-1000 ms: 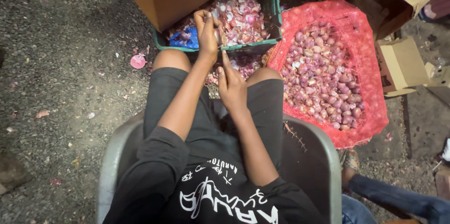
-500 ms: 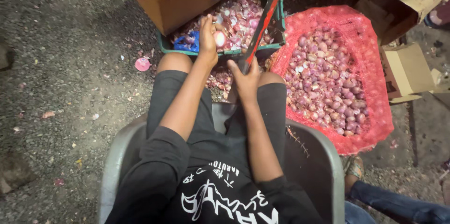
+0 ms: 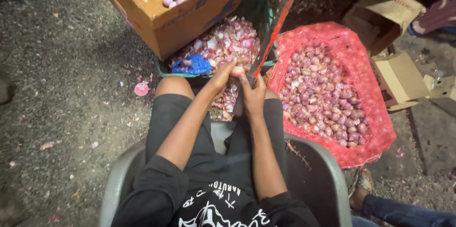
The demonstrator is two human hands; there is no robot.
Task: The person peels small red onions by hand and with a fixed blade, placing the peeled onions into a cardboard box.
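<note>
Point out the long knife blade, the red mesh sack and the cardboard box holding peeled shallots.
knife blade (image 3: 275, 30): head view, middle of the blade.
red mesh sack (image 3: 375, 118): head view, right rim.
cardboard box (image 3: 190, 23): head view, front wall.

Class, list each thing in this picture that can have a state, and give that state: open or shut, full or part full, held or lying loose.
Cardboard box: open, a few peeled shallots inside.
Green crate: open, heaped with peelings.
Red mesh sack: open, spread flat, full of unpeeled shallots.
Long blade: held upright by right hand.
Shallot: gripped in left hand, against the blade.
</note>
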